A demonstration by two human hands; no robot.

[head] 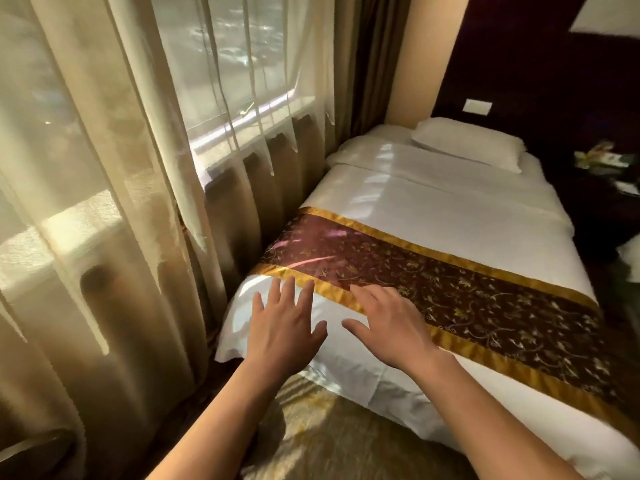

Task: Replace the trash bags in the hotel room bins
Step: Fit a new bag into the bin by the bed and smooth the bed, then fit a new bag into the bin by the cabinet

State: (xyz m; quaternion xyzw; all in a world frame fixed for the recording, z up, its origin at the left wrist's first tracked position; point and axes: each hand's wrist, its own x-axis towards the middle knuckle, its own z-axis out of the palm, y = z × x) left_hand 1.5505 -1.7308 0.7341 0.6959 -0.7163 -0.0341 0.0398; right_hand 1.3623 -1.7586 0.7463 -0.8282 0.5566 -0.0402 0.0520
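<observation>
Trash bags aren't in sight, nor bins. Likely light, slippery film (pinch the rim) — left hand (pixel 284 327) and right hand (pixel 391 329) hover spread, empty, over the bed (pixel 450 209).

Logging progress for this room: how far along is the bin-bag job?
Done: nothing that shows; no bin or trash bag is in view. In hand: neither bag nor bin; the left hand and right hand are open and empty, spread over the foot corner of the made bed, the right at the gold edge of the runner. Left: by this view, the whole bag change.
</observation>
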